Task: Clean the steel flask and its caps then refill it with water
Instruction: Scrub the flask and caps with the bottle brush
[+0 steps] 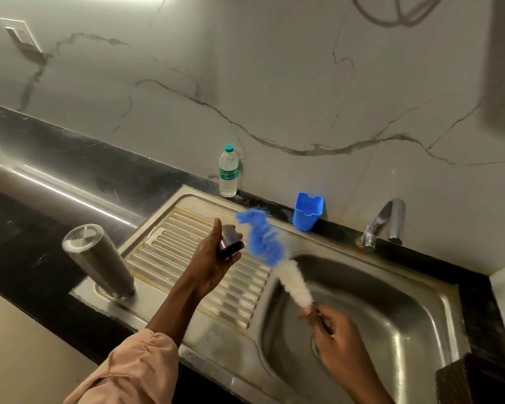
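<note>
The steel flask (pixel 98 260) stands upside down on the near left corner of the drainboard (pixel 187 228), its base facing up. My left hand (pixel 213 258) holds a steel cap (pixel 230 242) with a dark rim above the drainboard. My right hand (pixel 336 339) grips the handle of a bottle brush (pixel 274 252) over the sink basin (pixel 391 310). The brush has white bristles near the handle and blue bristles at the tip. It is blurred, and its blue end lies just right of the cap.
A clear plastic water bottle (pixel 228 172) with a green cap stands at the back wall. A blue plastic cup (pixel 307 210) sits behind the sink, and a steel tap (pixel 384 223) rises at the back right. Black countertop (pixel 41 199) stretches left.
</note>
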